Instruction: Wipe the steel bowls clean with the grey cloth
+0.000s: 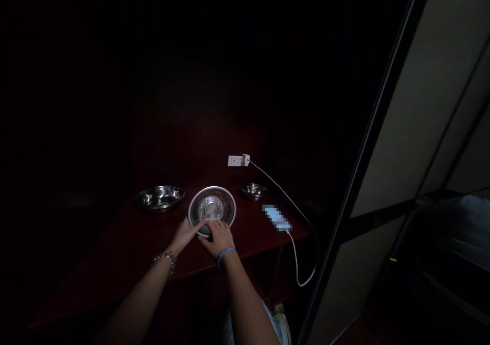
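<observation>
A steel bowl (212,207) sits tilted toward me at the middle of a dark red table (126,253). My left hand (186,233) rests on its near left rim, fingers laid against the metal. My right hand (217,238) lies on the near rim too, fingers curled over a dark object under the bowl's front edge. The room is very dark, so what lies beneath my fingers is unclear. A beaded bracelet is on my left wrist and a light band on my right.
A second steel bowl (161,197) stands at the left, a smaller one (253,190) at the right back. A phone (276,218) lies right of centre, its white cable (296,263) running to a charger in a wall socket (238,159). A sliding door frame (367,146) rises on the right.
</observation>
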Tool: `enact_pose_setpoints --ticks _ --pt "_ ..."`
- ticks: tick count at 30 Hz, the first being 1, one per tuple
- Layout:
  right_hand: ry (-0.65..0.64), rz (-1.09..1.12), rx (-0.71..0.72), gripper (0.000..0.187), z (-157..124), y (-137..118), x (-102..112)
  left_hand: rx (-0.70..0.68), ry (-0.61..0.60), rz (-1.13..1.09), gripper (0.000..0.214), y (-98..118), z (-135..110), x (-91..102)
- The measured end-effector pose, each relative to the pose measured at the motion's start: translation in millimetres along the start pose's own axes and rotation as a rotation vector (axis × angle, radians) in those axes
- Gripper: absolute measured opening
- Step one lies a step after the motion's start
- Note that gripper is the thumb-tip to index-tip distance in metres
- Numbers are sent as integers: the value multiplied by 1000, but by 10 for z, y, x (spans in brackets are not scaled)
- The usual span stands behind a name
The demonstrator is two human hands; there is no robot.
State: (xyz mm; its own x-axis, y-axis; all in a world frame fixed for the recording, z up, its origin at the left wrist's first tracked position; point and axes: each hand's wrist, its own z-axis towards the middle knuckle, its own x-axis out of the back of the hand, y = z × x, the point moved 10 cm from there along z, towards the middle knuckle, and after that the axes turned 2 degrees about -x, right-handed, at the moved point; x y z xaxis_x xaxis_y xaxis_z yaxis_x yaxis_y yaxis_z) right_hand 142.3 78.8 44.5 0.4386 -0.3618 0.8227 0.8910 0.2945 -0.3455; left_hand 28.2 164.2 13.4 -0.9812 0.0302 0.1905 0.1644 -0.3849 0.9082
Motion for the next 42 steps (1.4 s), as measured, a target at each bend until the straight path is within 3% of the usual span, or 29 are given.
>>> enact_pose_setpoints --ticks 10,14,20,29,42 --pt "30 -10 -52 44 -13 6 44 34 59 171 35 -3 -12 80" --pt "103 -85 -166 37 -27 90 129 46 71 200 34 -7 -10 90" --pt "158 -219 -299 43 -53 186 199 33 61 243 35 48 -30 85" --pt "68 -286 -173 51 62 99 34 32 46 254 38 30 -18 57" --pt "14 -258 -251 57 66 243 -99 81 58 289 39 -7 -22 68"
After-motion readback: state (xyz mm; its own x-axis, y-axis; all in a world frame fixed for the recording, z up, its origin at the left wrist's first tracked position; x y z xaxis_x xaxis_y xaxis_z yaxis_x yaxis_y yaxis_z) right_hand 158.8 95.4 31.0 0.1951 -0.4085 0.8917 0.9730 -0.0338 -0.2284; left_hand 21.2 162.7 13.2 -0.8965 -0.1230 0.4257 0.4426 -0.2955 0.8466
